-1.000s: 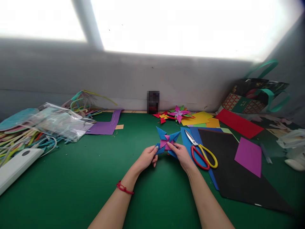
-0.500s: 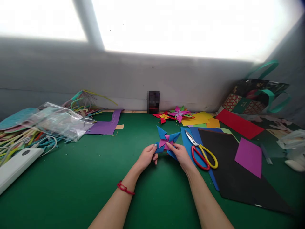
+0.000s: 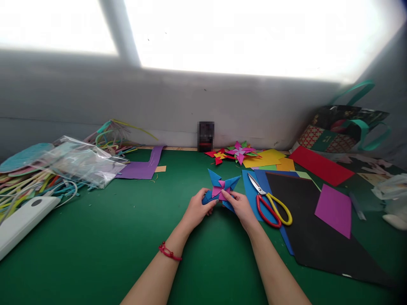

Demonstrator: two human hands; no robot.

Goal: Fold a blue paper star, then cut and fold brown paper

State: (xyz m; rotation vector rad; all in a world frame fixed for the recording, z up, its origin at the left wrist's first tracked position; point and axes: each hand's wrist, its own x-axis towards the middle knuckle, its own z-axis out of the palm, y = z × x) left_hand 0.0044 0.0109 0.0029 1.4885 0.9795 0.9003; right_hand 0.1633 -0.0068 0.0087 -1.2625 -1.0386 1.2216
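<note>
Between both hands is a folded paper star with blue points and a pink centre. My left hand grips its lower-left blue point, thumb on top. My right hand pinches it from the right, the thumb pressing on the pink middle. One blue flap partly shows beneath the right fingers; the undersides of the fingers are hidden. Just right of the right hand lie scissors with one red and one yellow handle, resting on blue and black sheets.
Black paper and a purple sheet lie at right, a red sheet behind them. Finished paper stars sit by the wall. At left are purple paper, a clear plastic bag and a white device. A gift bag stands back right.
My left hand has shifted its grip: the thumb now lies lower along the blue point, which looks bent or curled. The right hand keeps its pinch on the pink centre.
</note>
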